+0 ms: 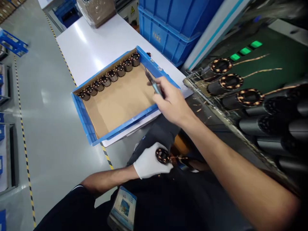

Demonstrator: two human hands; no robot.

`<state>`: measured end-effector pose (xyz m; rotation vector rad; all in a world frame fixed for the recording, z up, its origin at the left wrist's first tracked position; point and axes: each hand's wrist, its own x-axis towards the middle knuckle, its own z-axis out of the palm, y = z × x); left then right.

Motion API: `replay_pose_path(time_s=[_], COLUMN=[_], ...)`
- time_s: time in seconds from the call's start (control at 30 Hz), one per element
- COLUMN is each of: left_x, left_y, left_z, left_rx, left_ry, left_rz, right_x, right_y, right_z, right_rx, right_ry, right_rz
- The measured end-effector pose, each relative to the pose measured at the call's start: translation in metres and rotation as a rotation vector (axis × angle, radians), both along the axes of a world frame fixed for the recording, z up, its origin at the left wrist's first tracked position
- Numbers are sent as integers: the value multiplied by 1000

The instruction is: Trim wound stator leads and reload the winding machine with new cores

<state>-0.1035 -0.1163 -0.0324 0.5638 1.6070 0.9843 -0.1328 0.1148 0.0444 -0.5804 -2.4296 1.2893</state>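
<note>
My left hand [149,163], in a white glove, is wrapped round a motor stator [162,156] near my lap. The stator's ring of copper windings faces up, and copper wire leads run out to its right. Bare and raised over the right end of a blue tray [87,131], my right hand [170,100] grips a slim hand tool [156,86] with a dark narrow tip and a blue-grey body; its exact kind is unclear. Inside the tray, several stators [112,75] stand in a row along the far side on brown cardboard [120,102].
A white table [79,41] carries the tray and a plastic-wrapped carton [97,11]. Blue crates [166,29] are stacked behind. On the right, a worktop edge [216,112] borders several stators with long copper leads [231,81] and dark cylinders [255,125]. A badge [124,205] hangs at my front.
</note>
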Motion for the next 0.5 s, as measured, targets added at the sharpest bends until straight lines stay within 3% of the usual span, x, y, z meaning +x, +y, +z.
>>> replay_pose_path(time_s=[0.13, 0.27, 0.37, 0.5], left_x=[-15, -10, 10, 42], left_y=[22, 53, 75, 93], left_z=[12, 33, 46, 60], left_rx=[161, 309, 438, 552], left_ry=[141, 390, 516, 587], left_rz=[3, -116, -213, -401], right_x=[142, 260, 300, 314], right_y=[-49, -114, -150, -166], right_z=[3, -18, -27, -29], right_rx=[-348, -399, -420, -461], right_ry=[49, 17, 2, 7], right_rz=[-24, -267, -463, -603])
